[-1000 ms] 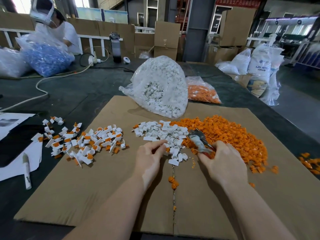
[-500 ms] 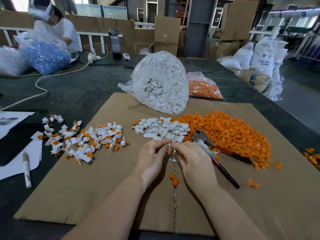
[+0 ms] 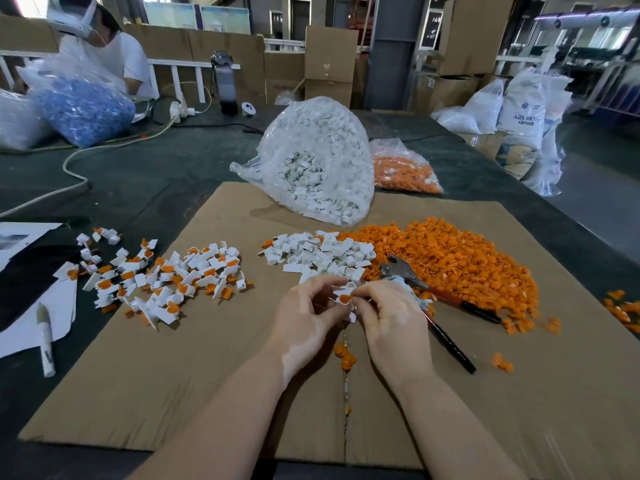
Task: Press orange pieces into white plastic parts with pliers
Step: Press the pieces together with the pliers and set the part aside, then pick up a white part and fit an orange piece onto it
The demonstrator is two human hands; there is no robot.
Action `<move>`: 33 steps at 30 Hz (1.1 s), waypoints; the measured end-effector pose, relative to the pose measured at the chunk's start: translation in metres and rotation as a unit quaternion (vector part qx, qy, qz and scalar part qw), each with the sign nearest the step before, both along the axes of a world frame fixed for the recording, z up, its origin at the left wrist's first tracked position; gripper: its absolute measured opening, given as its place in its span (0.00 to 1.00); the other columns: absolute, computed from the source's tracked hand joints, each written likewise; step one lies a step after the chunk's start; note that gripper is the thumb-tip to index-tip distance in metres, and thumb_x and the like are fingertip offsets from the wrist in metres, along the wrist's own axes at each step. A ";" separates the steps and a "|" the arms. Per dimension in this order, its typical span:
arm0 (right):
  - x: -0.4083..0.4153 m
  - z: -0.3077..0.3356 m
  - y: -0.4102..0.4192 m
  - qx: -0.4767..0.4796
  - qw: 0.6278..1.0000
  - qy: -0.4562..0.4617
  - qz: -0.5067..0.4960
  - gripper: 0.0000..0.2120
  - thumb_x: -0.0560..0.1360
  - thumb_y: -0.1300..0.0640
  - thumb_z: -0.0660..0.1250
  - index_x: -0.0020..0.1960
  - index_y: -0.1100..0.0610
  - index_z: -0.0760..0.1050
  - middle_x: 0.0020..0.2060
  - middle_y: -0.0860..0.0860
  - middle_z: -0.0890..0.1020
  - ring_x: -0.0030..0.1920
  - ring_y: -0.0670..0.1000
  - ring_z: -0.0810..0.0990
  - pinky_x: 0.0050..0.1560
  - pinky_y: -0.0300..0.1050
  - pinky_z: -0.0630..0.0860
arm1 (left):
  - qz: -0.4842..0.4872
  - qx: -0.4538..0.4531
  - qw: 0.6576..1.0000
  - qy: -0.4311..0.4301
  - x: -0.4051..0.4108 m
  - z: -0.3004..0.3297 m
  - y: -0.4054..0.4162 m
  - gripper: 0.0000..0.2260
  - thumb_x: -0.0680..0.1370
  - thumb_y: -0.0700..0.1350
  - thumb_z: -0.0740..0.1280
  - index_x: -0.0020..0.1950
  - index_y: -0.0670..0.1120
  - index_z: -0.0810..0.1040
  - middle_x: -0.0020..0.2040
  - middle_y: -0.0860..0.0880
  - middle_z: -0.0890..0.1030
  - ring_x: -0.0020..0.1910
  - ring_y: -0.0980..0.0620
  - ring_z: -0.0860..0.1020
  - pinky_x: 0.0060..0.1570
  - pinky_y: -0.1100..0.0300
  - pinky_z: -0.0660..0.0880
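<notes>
1. the left hand [image 3: 304, 313] and right hand [image 3: 388, 317] were together, both pinching one white plastic part [image 3: 341, 292] with an orange piece [image 3: 345, 298] in it.
2. the metal pliers [image 3: 433, 292] lay on the brown cardboard sheet [image 3: 207, 393], beside the pile of orange pieces [image 3: 450, 254].
3. a clear crinkled bag of white parts [image 3: 311, 161] stood behind on the dark table [image 3: 138, 174].

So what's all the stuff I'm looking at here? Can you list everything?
loose white parts: one heap, white, middle of the cardboard
loose orange pieces: one big heap, orange, right of the white heap
finished parts: one spread, white with orange, left
pliers: one, metal with dark handles, lying by the orange heap
cardboard sheet: one, brown, on the dark table
bag of white parts: one, clear, behind the heaps
bag of orange pieces: one, clear, beside it
marker: one, white, far left
left hand: holds a white part
right hand: pinches an orange piece
</notes>
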State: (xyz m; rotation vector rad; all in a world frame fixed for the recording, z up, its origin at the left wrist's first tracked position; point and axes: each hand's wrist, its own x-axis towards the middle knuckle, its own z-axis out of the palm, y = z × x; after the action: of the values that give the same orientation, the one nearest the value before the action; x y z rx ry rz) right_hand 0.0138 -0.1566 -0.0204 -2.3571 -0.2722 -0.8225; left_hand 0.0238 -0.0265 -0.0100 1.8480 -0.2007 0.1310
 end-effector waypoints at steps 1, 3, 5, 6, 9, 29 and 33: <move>0.001 -0.001 -0.002 -0.001 0.999 -0.016 -0.039 0.05 0.70 0.67 0.71 0.42 0.59 0.80 0.37 0.50 0.81 0.42 0.53 0.78 0.43 0.47 0.71 | 0.010 -0.010 1.000 0.000 0.000 0.000 0.000 0.12 0.73 0.38 0.71 0.49 0.54 0.78 0.45 0.51 0.81 0.41 0.57 0.79 0.41 0.73 0.72; 0.003 -0.003 -0.006 0.000 0.988 -0.016 -0.155 0.06 0.70 0.67 0.70 0.44 0.58 0.81 0.40 0.52 0.81 0.44 0.56 0.77 0.46 0.50 0.67 | 0.046 -0.033 0.998 0.009 0.001 -0.002 0.000 0.11 0.75 0.38 0.69 0.47 0.55 0.78 0.45 0.49 0.81 0.42 0.58 0.79 0.45 0.70 0.74; 0.005 -0.004 -0.009 0.008 0.969 0.016 -0.246 0.09 0.70 0.69 0.68 0.45 0.58 0.81 0.43 0.54 0.81 0.47 0.59 0.75 0.50 0.52 0.64 | 0.087 -0.043 0.995 0.020 0.002 -0.003 0.000 0.10 0.76 0.40 0.68 0.47 0.56 0.77 0.49 0.48 0.80 0.47 0.55 0.78 0.48 0.70 0.73; 0.005 -0.005 -0.009 0.007 0.964 0.030 -0.263 0.10 0.70 0.70 0.67 0.45 0.58 0.81 0.45 0.55 0.80 0.49 0.60 0.74 0.51 0.53 0.64 | 0.103 -0.050 0.993 0.020 0.002 -0.003 0.000 0.09 0.76 0.40 0.67 0.47 0.55 0.77 0.49 0.47 0.80 0.47 0.55 0.78 0.45 0.74 0.72; 0.005 -0.005 -0.008 -0.010 0.966 0.068 -0.251 0.12 0.70 0.70 0.67 0.47 0.56 0.82 0.48 0.57 0.78 0.51 0.60 0.72 0.53 0.55 0.62 | 0.144 -0.078 0.987 0.008 0.003 -0.001 0.000 0.10 0.77 0.39 0.66 0.44 0.55 0.75 0.50 0.49 0.76 0.42 0.58 0.78 0.37 0.79 0.68; 0.012 0.002 -0.009 -0.182 0.929 0.204 -0.250 0.21 0.75 0.66 0.59 0.63 0.48 0.69 0.60 0.53 0.66 0.58 0.54 0.65 0.50 0.43 0.69 | 0.276 0.311 0.907 -0.059 0.021 -0.011 0.051 0.14 0.76 0.38 0.64 0.58 0.50 0.80 0.62 0.50 0.70 0.63 0.49 0.60 0.64 0.53 0.60; 0.013 0.002 -0.010 -0.174 0.933 0.203 -0.241 0.19 0.76 0.65 0.60 0.62 0.49 0.68 0.60 0.53 0.66 0.58 0.54 0.64 0.51 0.44 0.69 | 0.195 0.308 0.929 -0.070 0.020 -0.012 0.032 0.10 0.77 0.47 0.66 0.56 0.50 0.81 0.57 0.53 0.73 0.59 0.53 0.63 0.56 0.61 0.57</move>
State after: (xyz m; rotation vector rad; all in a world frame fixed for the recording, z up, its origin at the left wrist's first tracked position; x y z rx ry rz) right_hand 0.0268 -0.1666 -0.0185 -2.9142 0.3827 -0.4987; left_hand 0.0435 0.0058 -0.0220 2.4934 0.0408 0.5276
